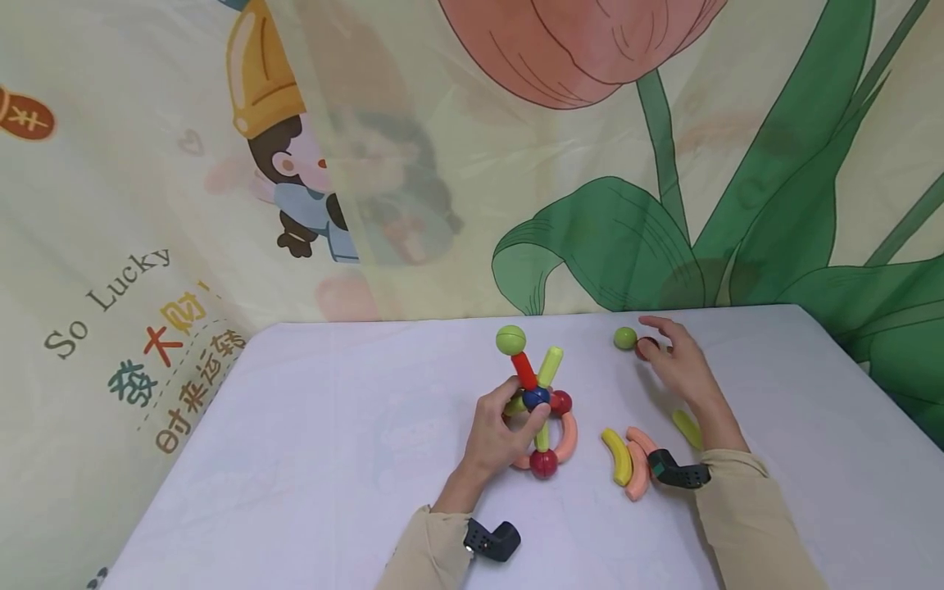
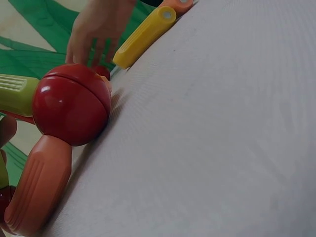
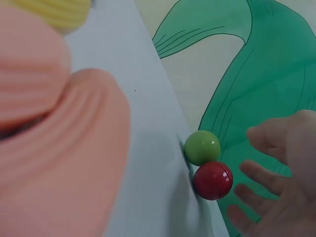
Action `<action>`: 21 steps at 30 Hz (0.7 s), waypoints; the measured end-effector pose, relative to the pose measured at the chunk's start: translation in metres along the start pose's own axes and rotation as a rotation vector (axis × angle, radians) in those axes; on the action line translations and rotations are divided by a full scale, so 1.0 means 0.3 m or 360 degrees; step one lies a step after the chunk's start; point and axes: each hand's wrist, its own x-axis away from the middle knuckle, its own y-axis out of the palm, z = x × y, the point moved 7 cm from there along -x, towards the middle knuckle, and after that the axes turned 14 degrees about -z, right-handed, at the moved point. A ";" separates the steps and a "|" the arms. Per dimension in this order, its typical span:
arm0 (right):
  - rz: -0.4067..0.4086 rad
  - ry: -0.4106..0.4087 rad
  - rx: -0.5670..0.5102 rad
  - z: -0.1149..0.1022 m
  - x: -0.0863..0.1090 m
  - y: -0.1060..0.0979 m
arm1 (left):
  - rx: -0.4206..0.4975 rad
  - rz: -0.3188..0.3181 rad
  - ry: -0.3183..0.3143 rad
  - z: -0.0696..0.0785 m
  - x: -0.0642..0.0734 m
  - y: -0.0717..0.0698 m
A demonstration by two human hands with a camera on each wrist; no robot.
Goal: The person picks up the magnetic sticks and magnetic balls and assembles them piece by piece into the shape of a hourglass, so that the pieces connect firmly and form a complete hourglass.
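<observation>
In the head view my left hand (image 1: 496,430) grips a model of toy balls and sticks, thumb and fingers around its blue ball (image 1: 536,399). From there a red stick (image 1: 524,371) rises to a green ball (image 1: 510,340), beside a yellow-green stick (image 1: 550,366). Red balls and peach curved sticks form the base; one red ball (image 2: 71,104) looms large in the left wrist view. My right hand (image 1: 682,365) reaches over a loose red ball (image 3: 213,180), its fingers spread and apart from it in the right wrist view. A loose green ball (image 3: 202,147) touches that red ball.
Between the hands lie a yellow curved stick (image 1: 617,456) and two peach curved sticks (image 1: 637,471). A yellow-green stick (image 1: 687,428) is beside my right wrist. The white table (image 1: 332,434) ends at a patterned cloth backdrop (image 1: 413,279).
</observation>
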 end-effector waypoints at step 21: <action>-0.0269 0.0143 0.0207 0.054 0.009 0.016 | 0.0028 0.0042 -0.0143 0.119 -0.004 -0.041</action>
